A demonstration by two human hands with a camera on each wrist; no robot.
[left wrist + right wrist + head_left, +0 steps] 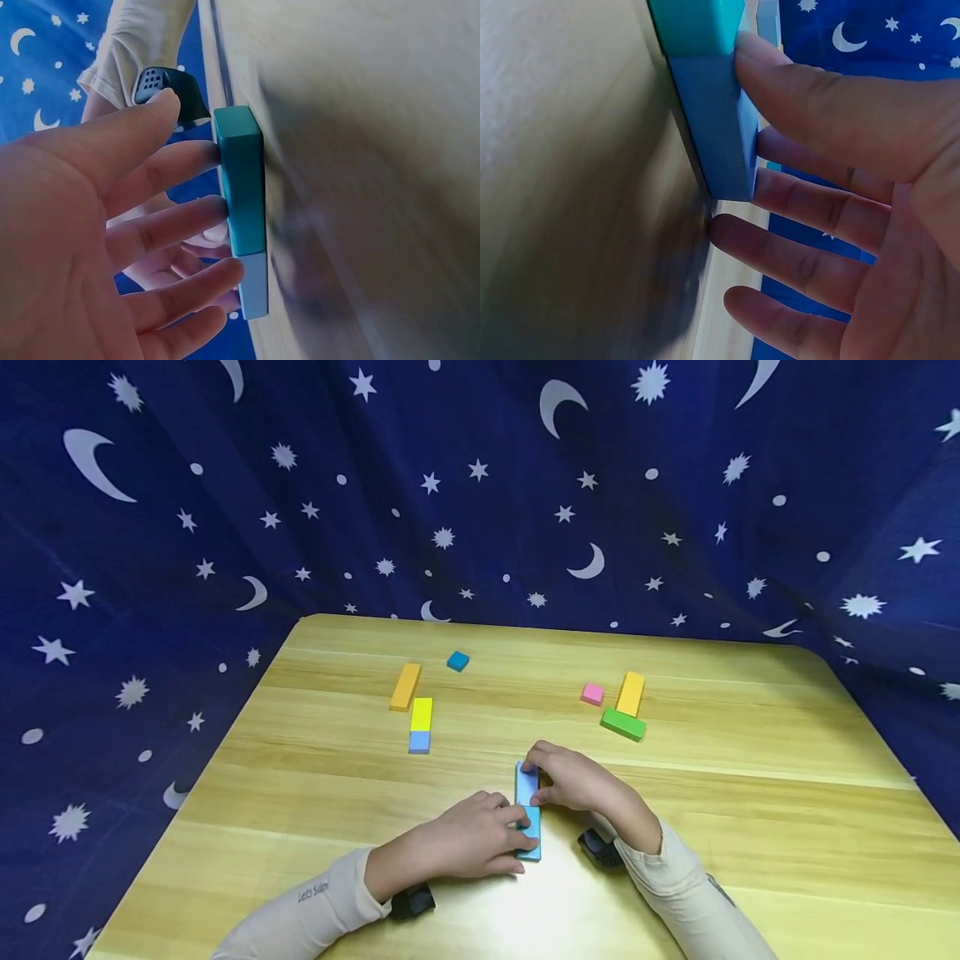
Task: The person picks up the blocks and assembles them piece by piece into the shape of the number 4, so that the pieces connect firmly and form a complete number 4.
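Both grips unclamped, fingers apart | our left hand (472, 835) touches turquoise block (246, 202), our right hand (581, 781) pale-blue block (527, 783) | oblongs abut, pale-blue at 12 o'clock

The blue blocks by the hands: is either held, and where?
The right hand seems to hold the light-blue block, thumb toward its near end, fingertips toward the far one. The left hand only touches the turquoise block.
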